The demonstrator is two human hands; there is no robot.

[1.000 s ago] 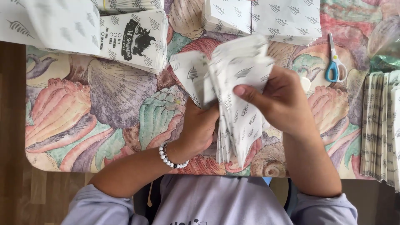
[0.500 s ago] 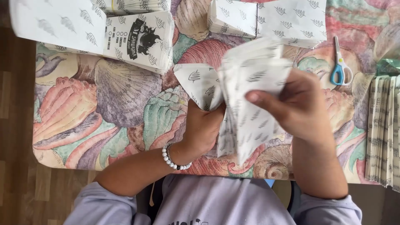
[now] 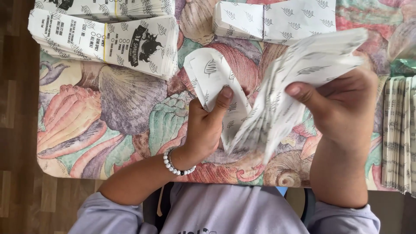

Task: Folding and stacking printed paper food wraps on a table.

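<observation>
A white paper bag (image 3: pixel 299 78) printed with small grey leaf marks is spread between both hands above the table. My left hand (image 3: pixel 207 125) grips its flap end, thumb pressed on the paper near the middle. My right hand (image 3: pixel 342 104) holds the other, fanned-out part, which is blurred by motion. The bag hangs a little above the shell-patterned tablecloth (image 3: pixel 112 112).
A stack of flat printed paper bags (image 3: pixel 108 39) lies at the back left. Folded white bags (image 3: pixel 277 19) lie at the back centre. Another stack of folded bags (image 3: pixel 401 134) stands along the right edge. Wooden floor (image 3: pixel 17 130) shows at the left.
My right hand has lifted and swung the bag's fanned part up and to the right. The scissors seen earlier at the back right are now hidden or out of view.
</observation>
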